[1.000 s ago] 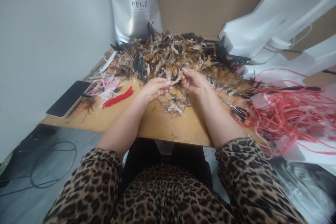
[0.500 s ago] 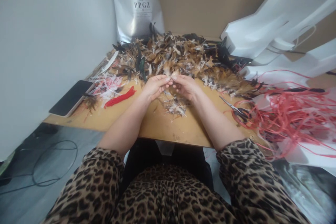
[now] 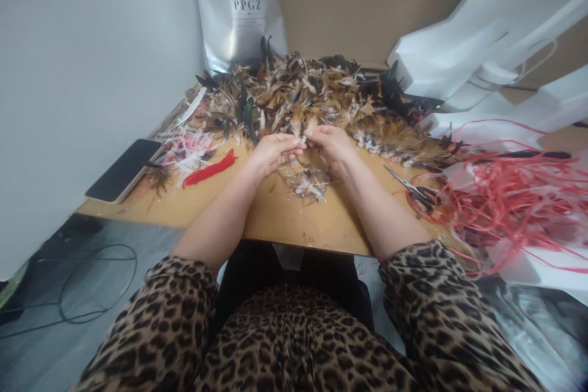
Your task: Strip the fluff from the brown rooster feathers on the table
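Note:
Over the middle of the table, my left hand (image 3: 279, 152) is closed in a pinch on a light brown feather (image 3: 296, 126). Close beside it, my right hand (image 3: 331, 144) pinches another tawny feather (image 3: 312, 122), its fingertips nearly meeting those of the left. The quill ends are small and partly hidden by the fingers. Behind both hands spreads a large heap of brown and black feathers (image 3: 280, 86). Below them on the table lies a small pile of pale fluffy feathers (image 3: 309, 185).
Left are a bundle of red string (image 3: 209, 171), pink and white strips (image 3: 186, 150) and a phone (image 3: 124, 170). Right lie scissors (image 3: 413, 188), a row of brown feathers (image 3: 404, 141) and tangled red strips (image 3: 514, 202). A silver bag (image 3: 243, 43) stands behind the heap.
My right hand has shifted slightly up and right, its fingers now higher against the left fingertips. The left hand has hardly moved, and both still pinch feathers.

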The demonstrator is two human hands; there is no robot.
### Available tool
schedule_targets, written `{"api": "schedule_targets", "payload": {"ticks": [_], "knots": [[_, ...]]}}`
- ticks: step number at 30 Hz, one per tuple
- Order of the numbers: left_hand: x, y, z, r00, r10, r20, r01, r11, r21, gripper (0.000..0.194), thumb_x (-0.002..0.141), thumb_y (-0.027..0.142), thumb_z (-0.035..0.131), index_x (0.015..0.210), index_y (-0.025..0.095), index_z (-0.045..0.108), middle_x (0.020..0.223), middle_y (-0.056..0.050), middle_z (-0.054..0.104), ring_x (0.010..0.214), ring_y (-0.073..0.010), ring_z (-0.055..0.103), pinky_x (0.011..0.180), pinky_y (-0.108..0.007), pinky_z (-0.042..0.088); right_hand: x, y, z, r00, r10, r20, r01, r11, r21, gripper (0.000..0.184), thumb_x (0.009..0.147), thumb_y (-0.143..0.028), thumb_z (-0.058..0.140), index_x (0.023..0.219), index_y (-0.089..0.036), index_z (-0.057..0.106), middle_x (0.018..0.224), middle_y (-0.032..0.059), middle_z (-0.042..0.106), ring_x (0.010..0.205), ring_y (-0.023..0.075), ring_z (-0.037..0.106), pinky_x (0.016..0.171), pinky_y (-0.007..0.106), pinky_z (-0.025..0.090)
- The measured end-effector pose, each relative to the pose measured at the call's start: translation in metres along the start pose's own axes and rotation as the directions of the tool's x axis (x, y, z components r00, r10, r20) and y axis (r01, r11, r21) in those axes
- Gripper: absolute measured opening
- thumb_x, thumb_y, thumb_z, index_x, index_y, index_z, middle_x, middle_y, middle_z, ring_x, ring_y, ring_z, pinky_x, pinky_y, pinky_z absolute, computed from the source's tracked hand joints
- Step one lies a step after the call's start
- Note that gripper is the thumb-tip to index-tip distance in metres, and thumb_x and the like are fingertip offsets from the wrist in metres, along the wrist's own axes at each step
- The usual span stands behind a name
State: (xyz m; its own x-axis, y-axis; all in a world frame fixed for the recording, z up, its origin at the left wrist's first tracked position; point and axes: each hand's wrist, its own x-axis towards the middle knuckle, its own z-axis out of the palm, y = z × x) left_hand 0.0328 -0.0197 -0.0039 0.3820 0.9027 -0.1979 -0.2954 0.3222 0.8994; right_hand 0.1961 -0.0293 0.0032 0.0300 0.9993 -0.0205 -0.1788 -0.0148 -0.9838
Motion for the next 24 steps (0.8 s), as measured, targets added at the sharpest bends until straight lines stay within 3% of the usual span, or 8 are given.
{"api": "schedule_targets", "payload": {"ticks": [9,24], "knots": [[-0.0022,-0.0019,0.0016,0.999,-0.024,0.041,0.021,0.997,0.068,0.004,0.078,0.010,0.067,0.080,0.006,0.069,0.071,-0.006,0.071,0.055,-0.0049,0.063,0.053,-0.013,0.047,-0.0024,0.0023,0.0046,0.999,-0.035,0.027,0.037,0.998,-0.048,0.034,0.050,-0.040,0.083,0.059,-0.016,0.061,0.052,-0.0034,0.057,0.051,0.0067,0.046,0.053,0.023,0.034],[-0.0026,-0.0012,0.0048,0.998,0.064,0.029,-0.067,0.984,0.166,0.006,0.078,0.005,0.064,0.074,0.007,0.068,0.068,-0.005,0.070,0.054,-0.0056,0.063,0.056,-0.015,0.049,-0.0059,0.0023,0.0094,1.000,-0.021,0.005,0.021,0.997,-0.074,0.028,0.051,-0.036,0.082,0.063,-0.017,0.065,0.057,-0.0031,0.062,0.056,0.0083,0.051,0.060,0.024,0.041]]}}
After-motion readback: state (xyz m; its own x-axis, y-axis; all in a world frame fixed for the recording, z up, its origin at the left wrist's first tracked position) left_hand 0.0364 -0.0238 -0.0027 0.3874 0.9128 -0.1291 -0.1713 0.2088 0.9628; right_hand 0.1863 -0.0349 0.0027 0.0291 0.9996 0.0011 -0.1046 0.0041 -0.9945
